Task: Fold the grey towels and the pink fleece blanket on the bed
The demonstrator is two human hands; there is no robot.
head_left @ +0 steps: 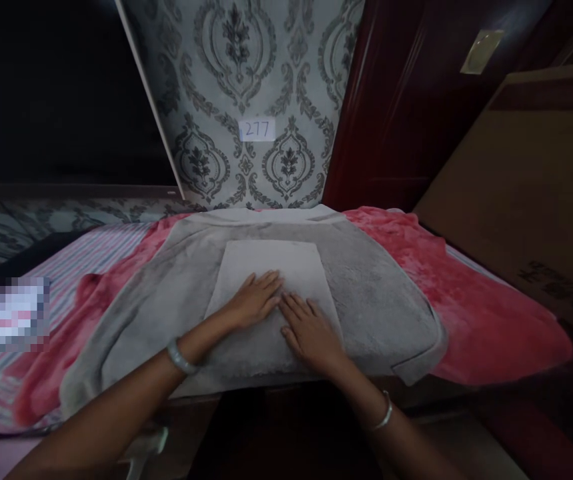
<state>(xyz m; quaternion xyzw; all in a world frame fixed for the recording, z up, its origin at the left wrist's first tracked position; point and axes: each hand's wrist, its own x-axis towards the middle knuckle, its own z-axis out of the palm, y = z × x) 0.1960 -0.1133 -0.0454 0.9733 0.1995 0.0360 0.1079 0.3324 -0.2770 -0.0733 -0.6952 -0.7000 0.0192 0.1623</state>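
Observation:
A light grey plush cloth point(276, 257), roughly rectangular, lies flat on top of a larger grey plush blanket point(376, 287). My left hand point(253, 300) rests palm down near its middle, fingers stretched toward the upper right. Just to the right, my right hand point(310, 332) also lies flat on the cloth, its fingers pointing up and left. The fingertips of both hands are close together. Neither hand grips anything. A pale bangle is on the left wrist and a silver one on the right.
Under the grey blanket spreads a red plush blanket point(486, 313) over a striped sheet point(91, 257). A large cardboard box point(526, 167) stands at the right, a dark screen point(61, 93) at the left. Patterned wallpaper behind carries a paper label point(257, 129) reading 277.

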